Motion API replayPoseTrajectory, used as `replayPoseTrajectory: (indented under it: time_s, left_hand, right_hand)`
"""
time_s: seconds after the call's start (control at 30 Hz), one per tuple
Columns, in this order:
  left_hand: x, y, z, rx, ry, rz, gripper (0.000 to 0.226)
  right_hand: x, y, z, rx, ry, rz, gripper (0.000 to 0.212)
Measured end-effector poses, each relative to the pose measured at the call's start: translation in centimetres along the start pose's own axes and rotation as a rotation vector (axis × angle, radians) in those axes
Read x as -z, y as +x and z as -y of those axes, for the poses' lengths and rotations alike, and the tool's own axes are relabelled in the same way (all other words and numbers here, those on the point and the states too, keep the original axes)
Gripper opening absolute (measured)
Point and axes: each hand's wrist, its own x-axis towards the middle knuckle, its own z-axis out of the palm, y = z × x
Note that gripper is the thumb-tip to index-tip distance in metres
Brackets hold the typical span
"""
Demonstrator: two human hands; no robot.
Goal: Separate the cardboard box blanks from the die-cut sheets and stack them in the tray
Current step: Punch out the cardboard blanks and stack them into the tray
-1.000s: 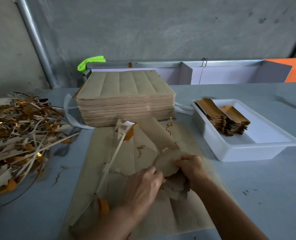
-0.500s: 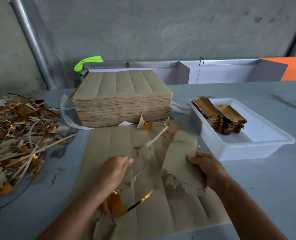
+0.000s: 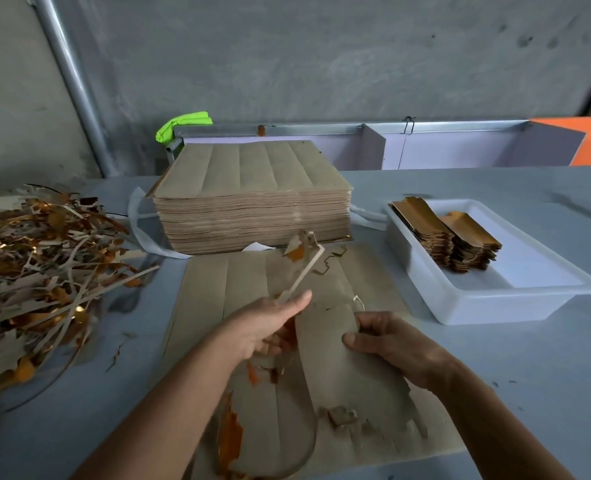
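A brown die-cut sheet (image 3: pixel 217 289) lies flat on the table in front of me. My right hand (image 3: pixel 387 344) pinches the edge of a separated box blank (image 3: pixel 325 344) just above the sheet. My left hand (image 3: pixel 269 320) grips thin waste strips (image 3: pixel 304 268) that stick up and back, with gold-faced scraps hanging below it. A tall stack of uncut sheets (image 3: pixel 252 199) stands behind. The white tray (image 3: pixel 515 299) at the right holds two piles of gold-faced blanks (image 3: pixel 446 237).
A big heap of waste strips and scraps (image 3: pixel 34 271) covers the table's left side. Small torn bits (image 3: pixel 342 415) lie on the sheet near me. A metal rail with purple panels (image 3: pixel 425 147) and a green rag (image 3: pixel 183 124) run along the back wall.
My hands pulled apart and then came back together; the left now lifts the waste strips upright, and the right has drawn the blank down toward the sheet's centre.
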Motion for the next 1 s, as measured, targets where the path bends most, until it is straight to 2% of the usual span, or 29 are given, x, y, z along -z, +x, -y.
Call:
replayPoseTrajectory:
  time_s: [0.1,0.17,0.23,0.33,0.4,0.47,0.6,0.77,0.9,1.0]
  left_hand:
    - [-1.0,1.7,-0.3,0.099,-0.305,-0.023,0.058]
    - [-1.0,2.3,-0.7,0.084,-0.37,0.031,0.06]
    - [-1.2,2.5,-1.0,0.034,-0.473,0.042,0.048]
    - [-1.0,2.8,-0.9,-0.129,-0.816,-0.062,0.022]
    - [-0.4,3.2,-0.5,-0.167,-0.969,-0.11,0.017]
    - [0.0,3.1,0.0,-0.136,-1.046,-0.12,0.016]
    - [0.4,3.1,0.2,-0.142,-1.084,-0.169,0.007]
    - [2.0,3.2,0.0,-0.174,-1.107,-0.272,0.013]
    - [3.6,2.5,0.3,-0.154,-1.009,-0.271,0.01]
    - [5.0,1.7,0.7,-0.233,-0.893,-0.235,0.01]
  right_hand:
    - [-0.6,-0.1,0.4,-0.01,-0.099,0.039,0.02]
    - [-0.7,0.0,0.5,-0.034,-0.163,0.043,0.021]
    - [-0.7,0.0,0.5,-0.047,-0.155,0.03,0.018]
    - [-0.8,0.2,0.4,-0.086,0.025,-0.13,0.014]
    - [-0.7,0.4,0.1,-0.156,0.165,-0.286,0.009]
    - [-0.6,0.5,-0.1,-0.205,0.239,-0.34,0.009]
    - [-0.5,0.5,-0.2,-0.204,0.355,-0.401,0.008]
    - [0.3,0.0,-0.4,-0.143,0.496,-0.441,0.003]
    - [1.2,-0.1,-1.2,-0.14,0.482,-0.573,0.007]
    - [2.1,-0.1,-1.6,-0.08,0.398,-0.708,0.007]
